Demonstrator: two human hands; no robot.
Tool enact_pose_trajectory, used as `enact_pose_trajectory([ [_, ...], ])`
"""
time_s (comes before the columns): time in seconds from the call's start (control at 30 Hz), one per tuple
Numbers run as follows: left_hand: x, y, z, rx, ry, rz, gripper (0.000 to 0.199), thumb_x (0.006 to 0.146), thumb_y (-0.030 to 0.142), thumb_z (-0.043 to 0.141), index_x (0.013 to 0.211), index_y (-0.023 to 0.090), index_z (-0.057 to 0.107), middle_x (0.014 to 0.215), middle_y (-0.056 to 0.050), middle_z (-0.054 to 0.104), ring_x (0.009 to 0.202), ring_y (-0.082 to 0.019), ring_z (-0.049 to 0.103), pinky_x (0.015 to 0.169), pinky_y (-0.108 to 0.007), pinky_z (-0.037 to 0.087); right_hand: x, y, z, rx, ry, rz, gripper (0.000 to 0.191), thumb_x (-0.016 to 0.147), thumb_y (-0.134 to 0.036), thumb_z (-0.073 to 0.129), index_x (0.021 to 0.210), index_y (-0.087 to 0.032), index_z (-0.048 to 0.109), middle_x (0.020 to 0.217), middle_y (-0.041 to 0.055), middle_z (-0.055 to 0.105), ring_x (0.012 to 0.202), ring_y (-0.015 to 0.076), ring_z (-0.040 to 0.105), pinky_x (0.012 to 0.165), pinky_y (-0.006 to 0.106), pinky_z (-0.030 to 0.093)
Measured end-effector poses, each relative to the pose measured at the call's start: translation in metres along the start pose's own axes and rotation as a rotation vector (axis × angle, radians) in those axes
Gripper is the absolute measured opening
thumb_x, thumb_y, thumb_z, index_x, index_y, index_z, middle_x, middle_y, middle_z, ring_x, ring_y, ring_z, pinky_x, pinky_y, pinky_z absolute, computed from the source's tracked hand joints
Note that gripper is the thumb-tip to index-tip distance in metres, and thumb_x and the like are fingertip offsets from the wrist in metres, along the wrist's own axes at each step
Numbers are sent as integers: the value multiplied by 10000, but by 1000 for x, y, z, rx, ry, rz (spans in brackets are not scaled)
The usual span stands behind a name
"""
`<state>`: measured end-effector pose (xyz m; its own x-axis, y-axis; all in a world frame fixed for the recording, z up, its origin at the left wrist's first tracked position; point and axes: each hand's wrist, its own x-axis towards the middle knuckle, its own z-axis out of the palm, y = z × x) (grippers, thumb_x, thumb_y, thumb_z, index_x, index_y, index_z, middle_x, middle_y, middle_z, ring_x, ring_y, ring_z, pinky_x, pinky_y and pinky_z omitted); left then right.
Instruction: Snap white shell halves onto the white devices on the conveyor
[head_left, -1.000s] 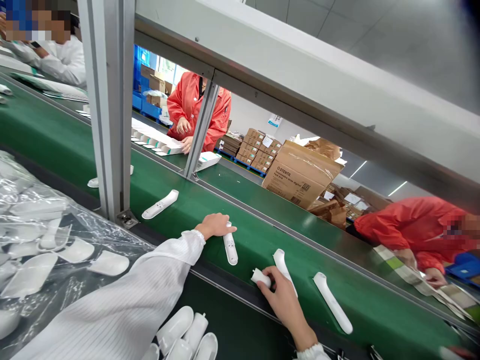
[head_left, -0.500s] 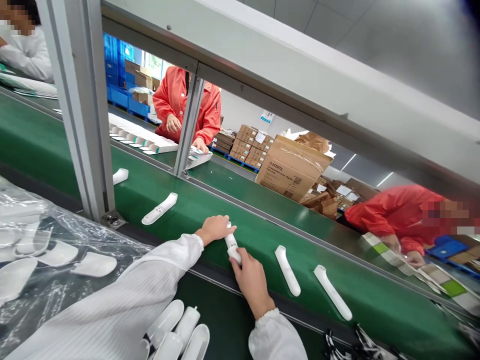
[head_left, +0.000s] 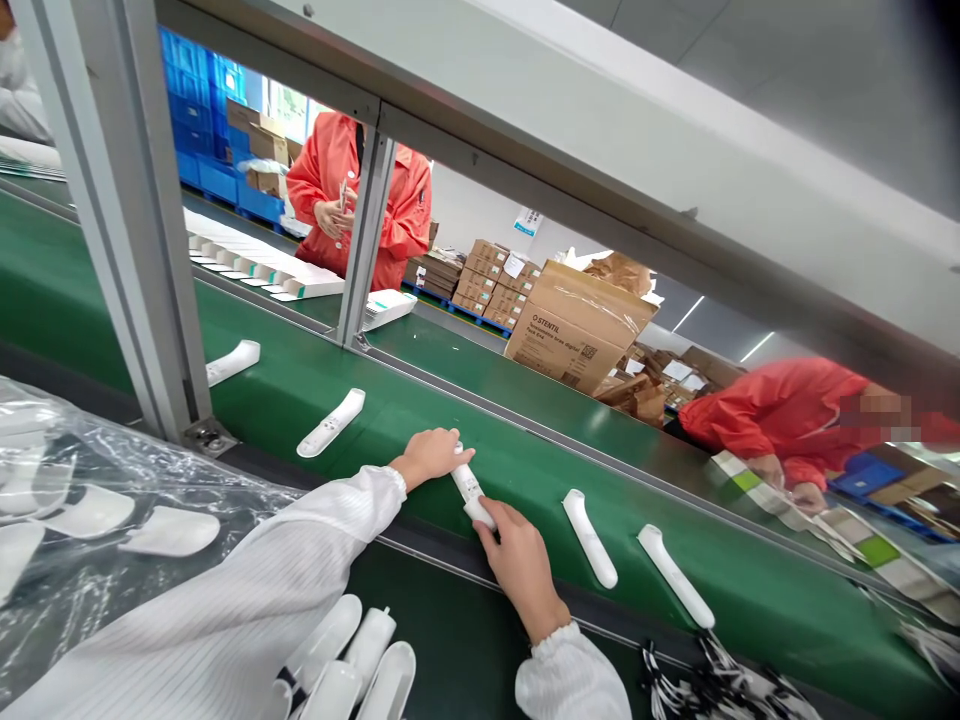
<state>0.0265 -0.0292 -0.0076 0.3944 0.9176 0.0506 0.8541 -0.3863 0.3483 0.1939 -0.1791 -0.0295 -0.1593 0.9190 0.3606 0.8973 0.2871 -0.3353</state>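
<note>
Over the green conveyor belt [head_left: 517, 460], both hands are on one white handheld device [head_left: 466, 483] with small dark markings on its face. My left hand [head_left: 433, 455] pinches its far end between thumb and fingers. My right hand [head_left: 519, 560] grips the near end, where a white piece shows under the fingertips; whether it is a separate cover I cannot tell. To the right on the belt lie two similar white devices with bent heads, a nearer one [head_left: 590, 540] and a farther one [head_left: 675, 577]. Left of my hands lies another marked device [head_left: 331, 423].
White shell-like covers [head_left: 386, 680] are heaped below my left sleeve. More covers [head_left: 171, 530] lie on clear plastic at left. Black and white cables [head_left: 705, 680] sit at lower right. A metal post [head_left: 112, 200] rises at left. Co-workers in red [head_left: 405, 215] handle boxes across the belt.
The devices on the belt have shifted slightly right. My right hand has moved a little right and down with the near end of the held device. The view has also shifted slightly.
</note>
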Motion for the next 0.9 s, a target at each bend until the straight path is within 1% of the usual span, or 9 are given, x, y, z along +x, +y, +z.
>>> enact_pose_trajectory([
  [0.2, 0, 8, 5, 3, 5, 2, 461, 912, 566, 399, 982, 159, 605, 1012, -143, 689, 962, -336, 668, 801, -444, 528, -4, 6, -5, 80, 74, 53, 338, 938, -229, 540, 1264, -200, 625, 1136, 71, 711, 954, 251, 696, 843, 340, 547],
  [0.3, -1, 12, 6, -7, -2, 14, 456, 914, 561, 401, 975, 158, 605, 999, -140, 693, 942, -331, 674, 789, -436, 532, -5, 10, -9, 17, -44, 142, 328, 960, -267, 539, 1265, -210, 644, 1104, 83, 724, 965, 297, 701, 819, 390, 564],
  [0.37, -1, 14, 8, -8, 3, 16, 452, 917, 559, 400, 973, 159, 604, 992, -137, 695, 944, -330, 674, 796, -434, 531, -6, 14, -12, -19, -147, 144, 393, 954, -260, 556, 1341, -211, 597, 1223, 101, 678, 1170, 339, 613, 911, 434, 540],
  [0.43, -1, 16, 10, -13, 13, 12, 459, 915, 569, 407, 1005, 160, 594, 989, -136, 696, 955, -332, 673, 799, -430, 531, -7, 22, -15, 27, -237, 88, 482, 951, -230, 549, 1430, -220, 503, 1387, 78, 565, 1374, 314, 411, 1054, 443, 456],
  [0.5, -2, 19, 13, -20, 16, 27, 478, 913, 583, 413, 1060, 158, 574, 994, -138, 696, 964, -333, 671, 795, -423, 533, -6, 33, -19, 108, -322, 33, 515, 964, -221, 513, 1473, -253, 439, 1462, 25, 483, 1437, 269, 289, 1140, 439, 364],
  [0.63, -6, 30, 14, 10, -5, 115, 466, 931, 552, 388, 1108, 154, 554, 1037, -151, 687, 995, -332, 662, 828, -428, 522, -3, 52, -20, 114, -375, 29, 504, 986, -266, 477, 1485, -295, 408, 1482, 5, 451, 1443, 289, 269, 1171, 558, 262],
  [0.77, -6, 31, -10, -42, -47, 56, 551, 921, 625, 370, 1162, 160, 540, 1062, -141, 679, 993, -322, 655, 846, -419, 514, -11, 39, -25, 45, -222, 28, 473, 988, -339, 482, 1455, -265, 467, 1494, 59, 442, 1442, 351, 273, 1131, 641, 277],
  [0.83, -4, 20, -33, -74, 54, 1, 624, 933, 659, 316, 1247, 154, 502, 1126, -152, 657, 1038, -315, 635, 887, -411, 496, -19, 13, -36, 144, -133, -54, 411, 989, -349, 493, 1383, -251, 560, 1455, 81, 497, 1381, 317, 401, 1130, 547, 349],
  [0.9, -1, 3, -56, -64, 188, -73, 640, 956, 639, 272, 1307, 143, 472, 1226, -173, 609, 1112, -314, 597, 939, -409, 468, -27, -20, -50, 338, -242, -162, 324, 991, -328, 510, 1281, -281, 645, 1331, 55, 609, 1228, 243, 562, 1072, 402, 448],
])
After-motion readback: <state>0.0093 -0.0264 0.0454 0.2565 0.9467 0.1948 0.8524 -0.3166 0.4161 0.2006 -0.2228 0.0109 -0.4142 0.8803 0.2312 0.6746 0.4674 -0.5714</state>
